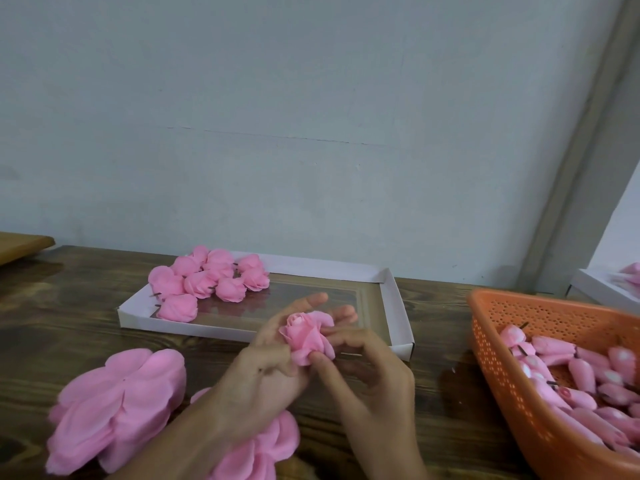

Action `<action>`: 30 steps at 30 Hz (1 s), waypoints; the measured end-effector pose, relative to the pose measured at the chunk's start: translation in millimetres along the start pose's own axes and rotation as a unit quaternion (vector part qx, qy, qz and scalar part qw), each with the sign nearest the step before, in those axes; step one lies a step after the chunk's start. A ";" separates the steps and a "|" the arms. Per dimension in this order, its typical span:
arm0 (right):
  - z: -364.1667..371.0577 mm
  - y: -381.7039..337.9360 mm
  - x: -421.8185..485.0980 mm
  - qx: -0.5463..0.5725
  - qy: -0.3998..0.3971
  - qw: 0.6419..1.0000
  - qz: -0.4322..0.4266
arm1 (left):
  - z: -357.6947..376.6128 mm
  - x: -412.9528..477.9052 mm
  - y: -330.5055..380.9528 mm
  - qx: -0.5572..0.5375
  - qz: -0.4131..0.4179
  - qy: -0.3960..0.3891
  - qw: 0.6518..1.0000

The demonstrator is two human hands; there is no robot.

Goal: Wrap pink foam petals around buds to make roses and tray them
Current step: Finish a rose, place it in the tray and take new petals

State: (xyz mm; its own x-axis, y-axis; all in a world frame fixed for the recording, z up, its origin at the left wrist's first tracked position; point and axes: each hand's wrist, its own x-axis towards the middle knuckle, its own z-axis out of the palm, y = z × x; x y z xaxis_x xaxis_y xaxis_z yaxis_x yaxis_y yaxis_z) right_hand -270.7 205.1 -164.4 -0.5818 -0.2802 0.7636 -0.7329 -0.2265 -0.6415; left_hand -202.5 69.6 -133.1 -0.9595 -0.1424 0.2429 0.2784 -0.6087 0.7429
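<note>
A half-wrapped pink foam rose (306, 336) sits between both my hands, just in front of the white tray (398, 306). My left hand (266, 365) grips it from the left and below, fingers curled round its base. My right hand (367, 372) pinches the lower petals with thumb and fingertips. Several finished roses (207, 280) lie bunched in the tray's far left corner. Stacks of flat pink petals (117, 407) lie at the near left, partly under my left forearm. Pink buds (581, 379) on short stems fill the orange basket (502, 372) at right.
The dark wooden table (69, 317) backs onto a pale wall. Another white tray (602, 289) with pink pieces shows at the far right edge. A light wooden board (20, 245) lies at the far left.
</note>
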 end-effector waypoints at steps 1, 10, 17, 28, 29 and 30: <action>-0.1 -0.2 0.2 0.003 0.003 1.000 0.003 | -0.9 0.2 -0.6 0.015 0.000 -0.001 1.000; -0.5 -5.6 0.5 0.003 0.012 1.000 0.018 | 6.3 7.6 -5.8 0.012 0.012 0.040 0.999; -2.6 -1.1 -1.5 -0.032 -0.026 0.999 0.010 | 5.0 9.5 -4.9 0.022 0.018 0.076 0.997; -5.9 -0.6 4.9 -0.151 -0.038 0.988 -0.020 | 0.0 5.9 -9.7 0.136 0.042 0.075 0.987; -7.5 -0.8 6.8 -0.168 -0.037 0.985 -0.019 | 0.2 5.6 -8.8 0.147 0.043 0.079 0.985; -9.0 -1.3 8.5 -0.178 -0.037 0.983 -0.023 | 0.6 5.1 -7.6 0.158 0.040 0.078 0.983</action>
State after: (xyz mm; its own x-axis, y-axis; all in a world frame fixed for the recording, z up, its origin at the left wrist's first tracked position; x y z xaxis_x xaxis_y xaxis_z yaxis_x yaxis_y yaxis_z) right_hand -277.8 211.3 -156.4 -0.5281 -0.3470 0.7751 -0.8421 0.0962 -0.5307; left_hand -209.5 74.0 -137.2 -0.9218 -0.3136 0.2280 0.3288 -0.3207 0.8883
